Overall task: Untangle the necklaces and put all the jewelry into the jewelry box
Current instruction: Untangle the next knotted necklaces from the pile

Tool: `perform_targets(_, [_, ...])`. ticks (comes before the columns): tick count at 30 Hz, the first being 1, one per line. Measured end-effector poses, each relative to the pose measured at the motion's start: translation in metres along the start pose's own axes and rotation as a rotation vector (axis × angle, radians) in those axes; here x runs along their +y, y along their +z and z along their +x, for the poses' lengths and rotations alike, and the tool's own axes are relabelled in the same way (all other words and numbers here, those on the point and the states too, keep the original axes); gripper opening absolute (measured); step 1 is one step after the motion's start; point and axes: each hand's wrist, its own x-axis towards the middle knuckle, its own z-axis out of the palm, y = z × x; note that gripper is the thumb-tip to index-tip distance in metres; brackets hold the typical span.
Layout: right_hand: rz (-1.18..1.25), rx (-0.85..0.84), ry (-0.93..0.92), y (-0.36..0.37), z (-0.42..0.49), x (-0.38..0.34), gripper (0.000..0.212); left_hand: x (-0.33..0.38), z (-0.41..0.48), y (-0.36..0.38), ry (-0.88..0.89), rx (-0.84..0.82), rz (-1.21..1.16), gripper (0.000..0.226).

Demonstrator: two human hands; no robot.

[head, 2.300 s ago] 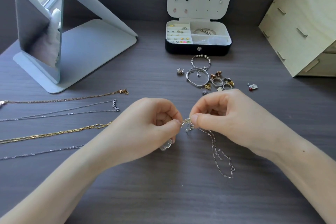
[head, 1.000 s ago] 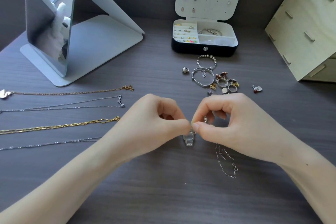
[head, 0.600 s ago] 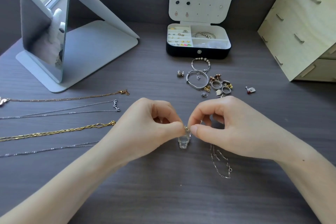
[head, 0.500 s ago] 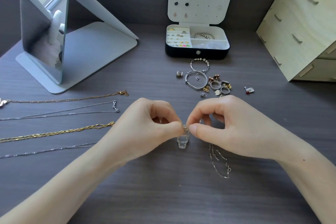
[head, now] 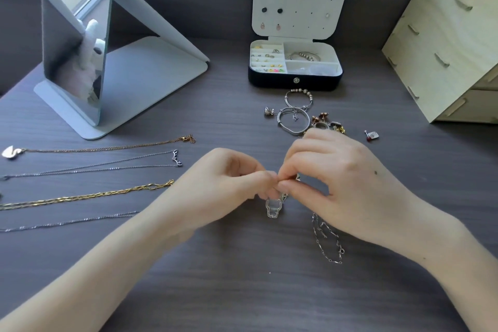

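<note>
My left hand [head: 223,186] and my right hand [head: 334,180] meet fingertip to fingertip at the table's middle, both pinching a thin silver necklace. Its clear bear-shaped pendant [head: 273,207] hangs just below my fingers, and the loose chain [head: 327,240] trails on the table under my right hand. Several untangled necklaces lie stretched out at the left, among them a gold braided chain [head: 89,196] and a swan-pendant chain [head: 107,147]. The open jewelry box [head: 295,81] stands at the back, with earrings and a bracelet inside.
Loose bracelets [head: 294,120], rings and charms lie between the box and my hands, and a small red-bead charm [head: 372,135] sits to the right. A standing mirror [head: 80,43] is at the back left. A wooden drawer unit [head: 452,43] fills the back right.
Both hands stay pinched on the same necklace. My right hand has rolled forward over the knot, and the pendant, earlier tucked under my left hand, now hangs below my fingertips.
</note>
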Motion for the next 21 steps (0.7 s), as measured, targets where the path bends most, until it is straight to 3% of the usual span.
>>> perform_targets(6, [0.042,0.045,-0.06,-0.0031,0.0015,0.0025,0.023,0.0002,-0.0007,-0.0042,-0.012,-0.09,-0.08,0.028])
perform_targets(15, [-0.031,0.09,-0.134,-0.0015,-0.0002,-0.0014,0.02,-0.0013,0.0008,-0.0015,-0.082,0.015,-0.094,0.033])
perform_targets(21, [0.129,0.049,0.022,-0.0064,-0.0028,-0.0017,0.02,0.0014,-0.0004,-0.0009,-0.062,0.044,-0.115,0.032])
